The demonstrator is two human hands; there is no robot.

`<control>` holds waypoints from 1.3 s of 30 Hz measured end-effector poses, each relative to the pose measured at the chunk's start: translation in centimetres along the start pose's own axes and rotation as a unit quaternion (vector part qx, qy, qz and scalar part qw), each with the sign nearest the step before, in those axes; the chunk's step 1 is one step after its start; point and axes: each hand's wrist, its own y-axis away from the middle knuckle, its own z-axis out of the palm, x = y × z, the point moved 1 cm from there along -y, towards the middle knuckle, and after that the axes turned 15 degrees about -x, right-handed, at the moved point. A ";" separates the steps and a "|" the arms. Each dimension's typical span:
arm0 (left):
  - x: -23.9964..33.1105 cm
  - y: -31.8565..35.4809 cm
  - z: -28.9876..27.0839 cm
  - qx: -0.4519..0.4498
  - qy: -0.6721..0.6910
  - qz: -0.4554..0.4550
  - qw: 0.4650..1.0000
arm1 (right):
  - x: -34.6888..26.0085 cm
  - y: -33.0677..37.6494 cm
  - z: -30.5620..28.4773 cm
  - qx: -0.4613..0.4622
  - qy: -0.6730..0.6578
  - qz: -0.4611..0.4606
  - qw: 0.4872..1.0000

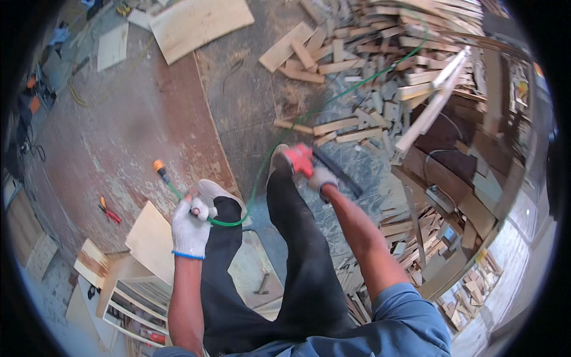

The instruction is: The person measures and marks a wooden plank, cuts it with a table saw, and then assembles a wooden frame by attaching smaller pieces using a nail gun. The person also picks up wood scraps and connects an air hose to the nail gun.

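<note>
My left hand (190,229), in a white knit glove, is closed around a thin green hose (279,140) just behind its orange nozzle (159,169). The hose loops past my legs and runs off over the scrap wood to the upper right. My right hand (314,171), in a grey and red glove, reaches down by my right shoe (277,156) and grips a long dark flat bar (342,174) that slants over the floor. My left shoe (213,191) is just beside my left hand.
A pile of wood offcuts (369,59) covers the floor at the upper right, with a long white strip (433,101) leaning across it. A plywood sheet (199,24) lies at the top. Red-handled pliers (110,211) lie at the left. A wooden shelf unit (137,297) stands at the lower left.
</note>
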 end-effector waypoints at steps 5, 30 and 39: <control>9.7 1.8 16.6 -0.234 -0.127 -0.006 0.964 | 4.1 13.5 7.0 -0.048 -0.145 0.082 0.985; 2.0 84.4 -31.7 0.590 -0.238 0.405 0.657 | 2.0 34.7 2.5 0.030 -0.061 -0.076 0.995; -9.3 64.1 -18.0 0.173 0.174 0.558 0.793 | -0.1 41.7 -0.3 0.137 0.083 -0.457 0.875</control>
